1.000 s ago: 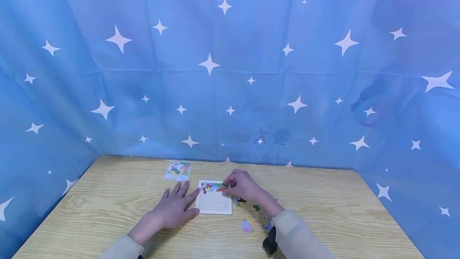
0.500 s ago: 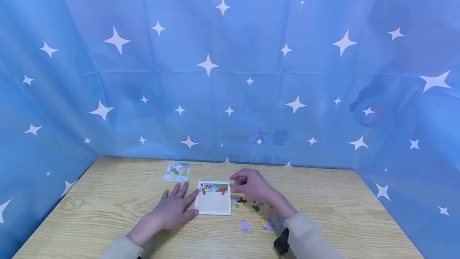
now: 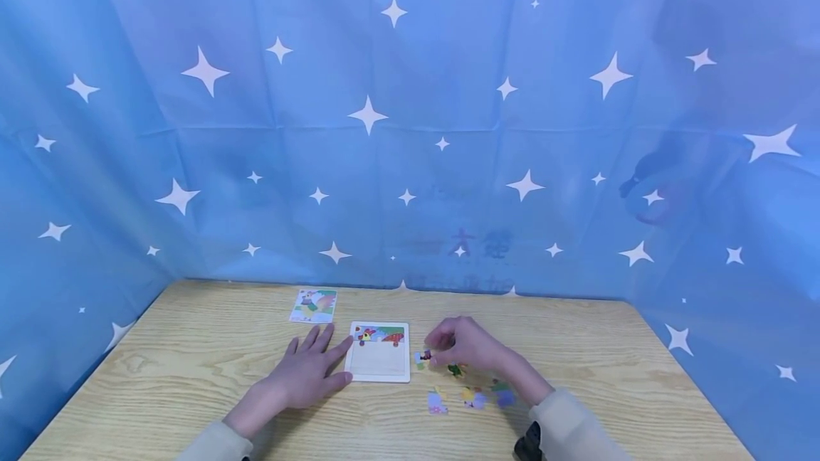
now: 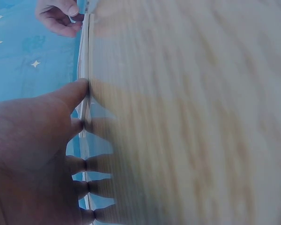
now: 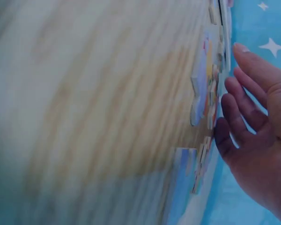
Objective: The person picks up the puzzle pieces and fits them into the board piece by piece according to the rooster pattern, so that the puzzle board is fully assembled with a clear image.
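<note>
In the head view the left hand (image 3: 306, 375) had its grip spread, fingers straight and apart on the counter (image 3: 211, 347), with the index finger and thumb touching the left edge of the one white puzzle tray (image 3: 379, 362). The right hand (image 3: 470, 344) stood over the loose pieces (image 3: 438, 401), to the right of the tray, its grip loosely bent; whether the thumb touched the piece just beside it could not be told. Five patches of loose pieces could be counted, and the hand may have covered more. Inside the tray a strip of fitted pieces (image 3: 386, 334) filled the upper part, their number too small to make out, though two tabs stuck down from its lower edge. One picture card (image 3: 313, 306) lay just beyond the left fingertips, and one starred blue cloth (image 3: 384, 169) hung behind. In the left wrist view the tray appeared edge-on, the left thumb at its edge and the four fingers reaching to the counter; the right hand was partly in sight at the top, its fingers bent. In the right wrist view the right thumb and four curved fingers were apart, close to the pieces, which overlapped edge-on and could not be fully counted; two lilac-blue ones lay nearest.
</note>
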